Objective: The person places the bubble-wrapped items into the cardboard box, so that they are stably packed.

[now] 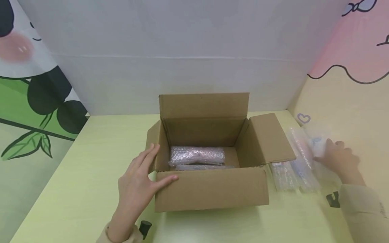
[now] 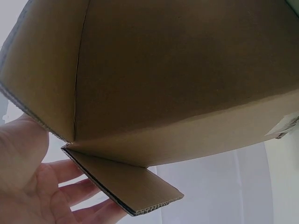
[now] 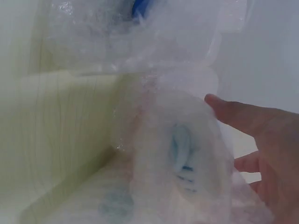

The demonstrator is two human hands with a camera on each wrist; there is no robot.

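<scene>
An open cardboard box [image 1: 212, 190] stands in the head view with its flaps spread outward. Inside lies a bubble-wrapped pack [image 1: 197, 155], with another wrapped pack [image 1: 203, 167] partly hidden in front of it. At the box's near left corner my left hand [image 1: 136, 182] rests its thumb on the front flap and its long fingers on the left flap [image 2: 126, 182]. My right hand [image 1: 341, 160], blurred, is beside a cloudy plastic-wrapped pack [image 3: 182, 144] at the far right. Its thumb and fingers are spread at that pack's edge; whether they touch it is unclear.
More bubble-wrapped packs [image 1: 301, 168] lie right of the box, partly under its right flap [image 1: 271, 138]. A pale back wall [image 1: 188, 74] and printed side panels [image 1: 343, 108] border the yellow table [image 1: 100, 162].
</scene>
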